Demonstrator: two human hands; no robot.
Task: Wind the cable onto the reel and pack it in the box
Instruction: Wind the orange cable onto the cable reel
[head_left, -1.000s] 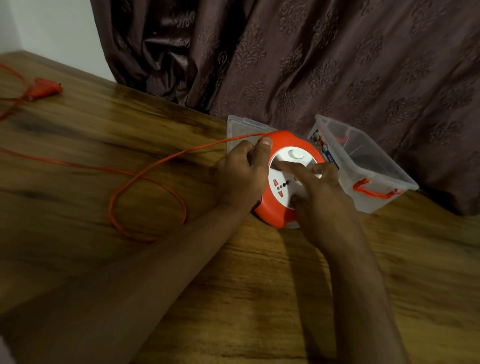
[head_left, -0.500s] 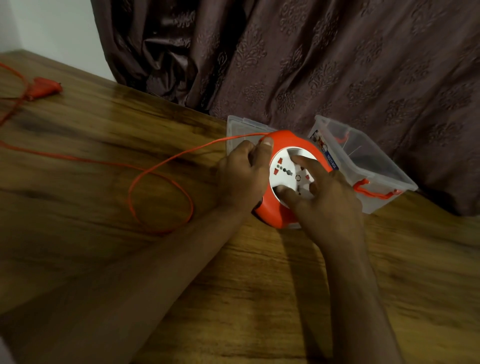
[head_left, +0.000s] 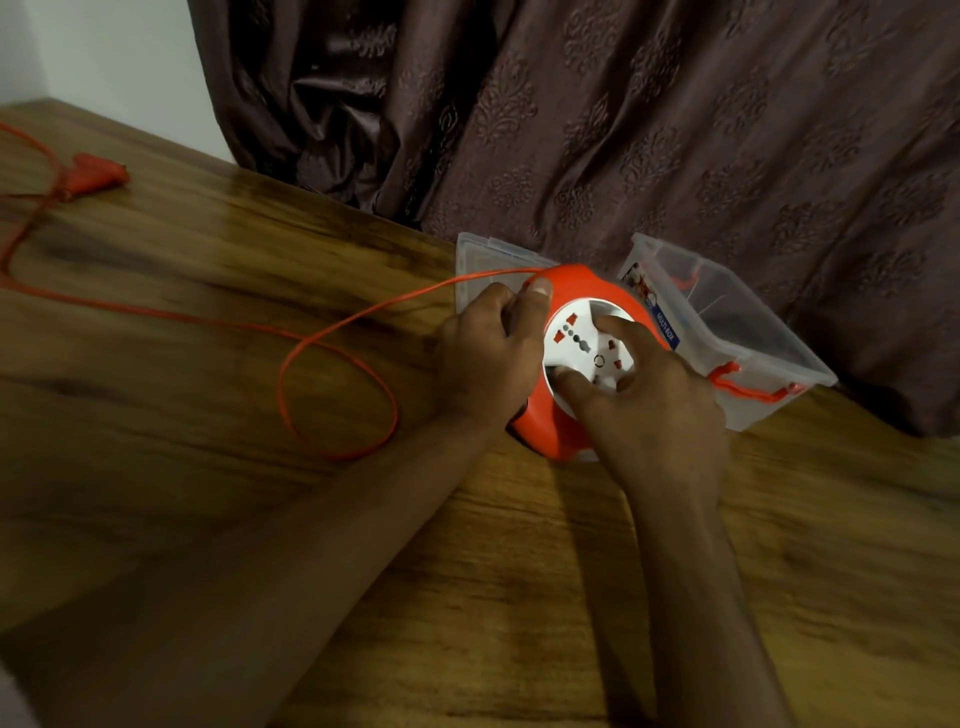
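An orange reel (head_left: 563, 431) with a white round face (head_left: 582, 345) (small orange and grey marks on it). An orange cable (head_left: 332, 332) and orange plug (head_left: 96, 171) lie on a brown wood-grain table (head_left: 208, 249). A clear plastic box (head_left: 737, 332) has orange handles and a blue label. Behind, a dark brown curtain (head_left: 623, 130) carries a repeating floral motif beside a white wall (head_left: 114, 67).

I see a wooden worktop (head_left: 208, 519) with a dark, glossy grain filling most of my view. Behind it hangs a dark brown curtain (head_left: 623, 130) with an embossed floral pattern, beside a pale wall (head_left: 104, 62) at far left.
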